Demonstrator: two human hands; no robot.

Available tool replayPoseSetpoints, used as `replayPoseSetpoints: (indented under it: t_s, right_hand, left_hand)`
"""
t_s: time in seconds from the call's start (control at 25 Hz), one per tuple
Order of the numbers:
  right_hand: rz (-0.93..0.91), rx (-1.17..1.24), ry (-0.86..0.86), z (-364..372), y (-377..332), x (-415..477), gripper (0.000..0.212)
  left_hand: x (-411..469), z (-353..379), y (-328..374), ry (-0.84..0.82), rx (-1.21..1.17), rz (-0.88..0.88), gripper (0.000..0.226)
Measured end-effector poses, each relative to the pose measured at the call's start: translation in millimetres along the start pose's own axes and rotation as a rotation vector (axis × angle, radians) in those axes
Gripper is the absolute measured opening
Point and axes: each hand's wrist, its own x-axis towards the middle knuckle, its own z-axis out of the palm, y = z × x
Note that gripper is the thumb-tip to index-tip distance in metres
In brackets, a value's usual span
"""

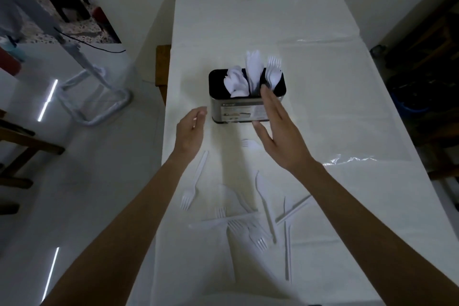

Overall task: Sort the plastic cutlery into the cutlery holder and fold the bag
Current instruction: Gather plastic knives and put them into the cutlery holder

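- a head-worn camera looks down a long white worktop (323,107), with two bare forearms reaching in from the near edge.
- the cutlery holder (238,112), a dark metal box with a label, stands in the middle. spoons (234,82) fill its left section, knives (253,67) the middle and forks (273,72) the right.
- the right hand (278,131) is up in front of the holder's right end with its grip wide, fingers straight, holding nothing. whether it touches the box cannot be told.
- the left hand (190,126) hovers just left of the holder, its grip loosely curled and empty.
- loose cutlery lies near the viewer: a single fork (192,186) at left, a long knife (265,204), and a crossed heap of forks (248,228) between them.
- the bag cannot be picked out with certainty.
- risk: the open right hand is close enough to knock the holder and spill its upright pieces.
- risk: white pieces on white cloth are easy to miss, and crossed tines in the heap may snag, dragging several out together or into the wrong section.
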Motion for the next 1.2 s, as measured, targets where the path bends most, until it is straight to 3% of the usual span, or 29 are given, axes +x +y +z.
replayPoseSetpoints:
  t_s: [0.12,0.2,0.28,0.36,0.48,0.64,0.84,1.04,1.2]
  right_hand:
    - [0.142,0.027,0.010,17,22,-64,0.044]
    - [0.220,0.002,0.033,32,35,-101,0.024]
    - [0.413,0.008,-0.029,42,34,-128,0.015]
    - [0.575,-0.021,-0.153,53,29,-143,0.022]
    - [0.607,-0.124,-0.243,64,21,-145,0.028]
    - [0.578,-0.096,-0.166,62,23,-140,0.016]
    - [0.505,0.053,-0.050,46,40,-117,0.013]
    - [0.435,-0.100,-0.342,56,45,-86,0.043]
    - [0.397,-0.204,-0.426,62,47,-90,0.040]
  left_hand:
    - [-55,-9,-28,0.043,0.146,0.072,0.013]
    - [-88,-8,-39,0.022,0.365,0.001,0.012]
    - [-114,-2,-43,0.001,0.552,-0.100,0.026]
    - [-125,7,-46,-0.067,0.630,-0.186,0.046]
    - [-121,26,-44,-0.149,0.693,-0.273,0.055]
    - [-109,44,-39,-0.184,0.769,-0.287,0.058]
    - [-108,46,-37,-0.124,0.518,-0.475,0.036]
    - [-114,47,-33,-0.083,0.252,-0.638,0.025]
    - [-118,39,-34,-0.074,0.144,-0.611,0.017]
